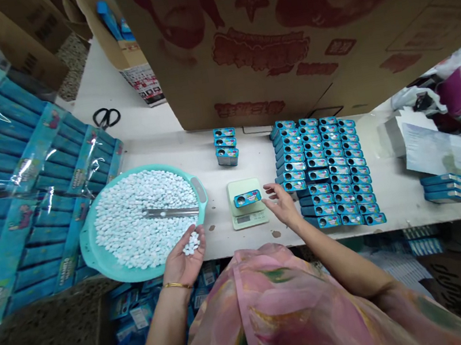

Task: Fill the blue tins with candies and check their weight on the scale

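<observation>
My left hand point(179, 266) is cupped palm up over the near right edge of a turquoise basin point(88, 247). A small heap of pale candies point(191, 244) lies in its palm. Many more of these candies fill the basin, where a shiny metal strip point(171, 211) rests among them. Right of the basin is a pale green kitchen scale point(237, 186), carrying one small blue candy tin point(247, 198) with a round dark spot. Beside the scale, my right hand point(282, 205) has its fingers apart and holds nothing. Its fingertips are close to the tin; contact cannot be made out.
Rows of blue tins point(318, 175) stand on the right; several more tins point(227, 156) sit behind the scale. A large cardboard box point(267, 73) walls off the back. Wrapped blue packs point(24, 170) are stacked left, near black-handled scissors point(106, 118). Flat blue packs point(447, 189) lie far right.
</observation>
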Demonstrator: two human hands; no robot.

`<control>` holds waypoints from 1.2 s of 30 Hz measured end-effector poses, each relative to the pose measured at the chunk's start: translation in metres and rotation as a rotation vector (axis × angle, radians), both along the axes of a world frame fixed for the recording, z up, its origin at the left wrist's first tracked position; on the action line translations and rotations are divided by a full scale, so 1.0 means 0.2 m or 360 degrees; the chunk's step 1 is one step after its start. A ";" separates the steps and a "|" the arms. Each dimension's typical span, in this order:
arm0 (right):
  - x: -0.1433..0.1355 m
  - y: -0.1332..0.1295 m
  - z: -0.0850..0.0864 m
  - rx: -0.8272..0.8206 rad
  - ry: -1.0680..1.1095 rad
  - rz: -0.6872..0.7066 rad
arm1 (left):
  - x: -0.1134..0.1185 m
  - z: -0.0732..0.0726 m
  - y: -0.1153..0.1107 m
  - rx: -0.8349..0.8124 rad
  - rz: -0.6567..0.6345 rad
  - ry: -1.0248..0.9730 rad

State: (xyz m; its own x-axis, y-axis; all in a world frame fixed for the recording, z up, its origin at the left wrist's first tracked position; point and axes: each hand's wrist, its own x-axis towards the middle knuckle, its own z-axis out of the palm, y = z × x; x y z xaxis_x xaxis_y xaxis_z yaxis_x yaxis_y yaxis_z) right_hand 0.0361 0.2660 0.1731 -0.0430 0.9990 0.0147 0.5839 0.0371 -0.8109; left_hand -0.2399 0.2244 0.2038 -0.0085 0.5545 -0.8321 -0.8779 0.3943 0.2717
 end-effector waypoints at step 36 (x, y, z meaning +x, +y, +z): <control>-0.15 0.08 0.31 0.0201 -0.0348 0.0482 | 0.34 -0.09 0.32 0.0165 -0.0022 -0.0322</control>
